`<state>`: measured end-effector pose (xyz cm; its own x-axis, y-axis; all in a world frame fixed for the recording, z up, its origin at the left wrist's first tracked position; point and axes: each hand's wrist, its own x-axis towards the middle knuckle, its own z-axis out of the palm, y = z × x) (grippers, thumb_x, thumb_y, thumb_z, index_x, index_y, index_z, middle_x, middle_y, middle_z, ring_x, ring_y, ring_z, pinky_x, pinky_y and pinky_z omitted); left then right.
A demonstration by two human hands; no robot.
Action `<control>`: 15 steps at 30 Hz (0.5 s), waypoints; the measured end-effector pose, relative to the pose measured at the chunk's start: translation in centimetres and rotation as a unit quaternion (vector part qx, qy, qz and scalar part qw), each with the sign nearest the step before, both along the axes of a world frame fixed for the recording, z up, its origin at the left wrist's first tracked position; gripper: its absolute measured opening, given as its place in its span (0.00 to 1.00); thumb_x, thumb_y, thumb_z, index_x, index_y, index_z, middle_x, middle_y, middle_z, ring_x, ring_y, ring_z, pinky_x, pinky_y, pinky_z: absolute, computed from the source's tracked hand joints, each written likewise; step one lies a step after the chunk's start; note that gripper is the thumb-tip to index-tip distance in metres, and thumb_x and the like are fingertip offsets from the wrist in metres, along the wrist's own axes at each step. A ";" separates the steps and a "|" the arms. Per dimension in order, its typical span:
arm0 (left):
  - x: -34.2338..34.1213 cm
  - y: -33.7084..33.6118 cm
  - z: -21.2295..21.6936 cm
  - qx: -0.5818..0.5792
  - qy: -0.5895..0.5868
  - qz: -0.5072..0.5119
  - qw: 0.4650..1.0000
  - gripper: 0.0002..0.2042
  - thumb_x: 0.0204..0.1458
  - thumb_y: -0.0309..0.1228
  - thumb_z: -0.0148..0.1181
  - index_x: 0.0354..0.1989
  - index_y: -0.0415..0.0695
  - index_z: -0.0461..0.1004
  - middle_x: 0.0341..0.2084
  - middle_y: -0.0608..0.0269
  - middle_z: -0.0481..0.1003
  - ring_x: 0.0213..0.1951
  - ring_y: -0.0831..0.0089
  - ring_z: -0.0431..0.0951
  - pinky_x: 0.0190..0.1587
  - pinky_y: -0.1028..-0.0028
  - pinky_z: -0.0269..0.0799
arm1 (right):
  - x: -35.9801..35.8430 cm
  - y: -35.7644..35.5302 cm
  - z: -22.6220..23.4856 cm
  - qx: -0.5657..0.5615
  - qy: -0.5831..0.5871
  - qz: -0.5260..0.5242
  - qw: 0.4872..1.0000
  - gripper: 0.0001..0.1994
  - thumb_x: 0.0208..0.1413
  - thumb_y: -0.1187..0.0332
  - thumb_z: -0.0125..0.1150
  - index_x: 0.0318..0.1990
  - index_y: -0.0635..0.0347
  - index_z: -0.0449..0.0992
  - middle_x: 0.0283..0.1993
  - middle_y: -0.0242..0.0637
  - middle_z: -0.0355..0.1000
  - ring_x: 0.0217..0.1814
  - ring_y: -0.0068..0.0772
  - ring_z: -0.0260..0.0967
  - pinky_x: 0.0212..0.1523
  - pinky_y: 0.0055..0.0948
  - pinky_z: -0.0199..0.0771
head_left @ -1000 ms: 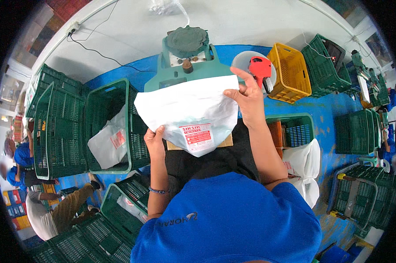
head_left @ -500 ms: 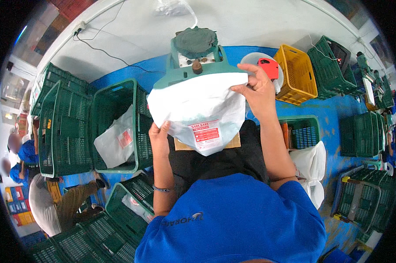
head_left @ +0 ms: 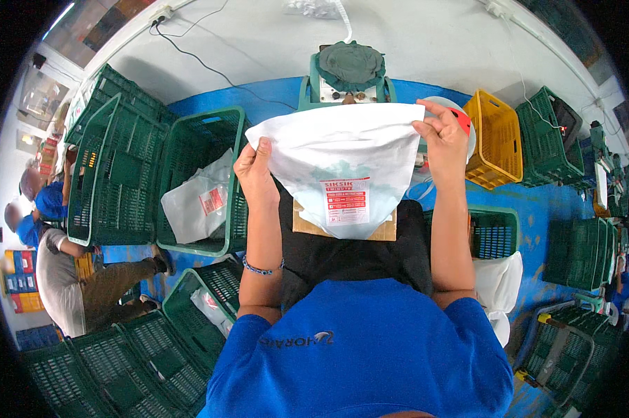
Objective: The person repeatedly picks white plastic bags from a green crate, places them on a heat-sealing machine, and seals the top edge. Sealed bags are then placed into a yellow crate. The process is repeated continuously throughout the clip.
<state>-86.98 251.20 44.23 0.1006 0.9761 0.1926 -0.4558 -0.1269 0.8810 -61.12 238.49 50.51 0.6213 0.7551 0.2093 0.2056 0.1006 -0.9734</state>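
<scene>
A white plastic bag (head_left: 342, 150) with a red printed label is stretched between my hands, its top edge nearly straight and its lower part bulging with something pale green inside. My left hand (head_left: 256, 171) pinches its upper left corner between thumb and fingers. At the upper right corner, my right hand (head_left: 442, 136) has the edge between thumb and fingers. Just beyond the bag stands a green machine (head_left: 348, 70) with a dark cloth on top; the bag hides its lower front. Under the bag's bottom shows a strip of brown cardboard (head_left: 307, 224) over my lap.
To my left, a green crate (head_left: 189, 245) holds a similar white bag (head_left: 196, 202). A yellow crate (head_left: 495, 139) and a green crate (head_left: 547, 150) stand far right, past a red object (head_left: 461, 120). White sacks (head_left: 499, 282) lie by my right elbow. Other people (head_left: 60, 279) are at far left.
My left hand has risen to the bag's upper left corner, and the top edge is now pulled wide and taut. The whole view has shifted somewhat.
</scene>
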 end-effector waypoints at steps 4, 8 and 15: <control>-1.4 0.0 -2.0 -0.008 -0.028 -0.063 0.998 0.12 0.56 0.29 0.55 0.45 0.37 0.72 0.41 0.63 0.75 0.43 0.76 0.73 0.49 0.74 0.66 | -0.1 0.0 -1.2 0.075 0.046 0.024 0.996 0.11 0.51 0.80 0.56 0.43 0.67 0.73 0.36 0.35 0.75 0.37 0.17 0.68 0.40 0.16 0.66; -1.9 -1.3 -5.6 -0.110 0.228 -0.163 0.954 0.10 0.54 0.33 0.58 0.37 0.38 0.76 0.32 0.71 0.76 0.34 0.83 0.72 0.40 0.79 0.67 | -0.5 0.5 -2.1 0.065 0.045 -0.027 0.996 0.09 0.53 0.79 0.55 0.43 0.68 0.73 0.38 0.37 0.75 0.38 0.18 0.69 0.41 0.18 0.67; -0.6 -4.9 -6.3 -0.066 0.133 0.023 0.989 0.11 0.55 0.35 0.57 0.27 0.40 0.75 0.20 0.76 0.68 0.22 0.87 0.62 0.23 0.84 0.55 | 2.7 -0.1 -2.5 0.168 0.015 -0.104 0.980 0.06 0.57 0.77 0.49 0.41 0.67 0.71 0.37 0.44 0.75 0.30 0.31 0.75 0.33 0.24 0.75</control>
<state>-87.57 246.30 37.96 0.0859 0.9957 0.0355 -0.2015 -0.0176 0.9793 -58.42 238.40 47.99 0.7645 0.5029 0.4032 0.2274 0.3749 -0.8987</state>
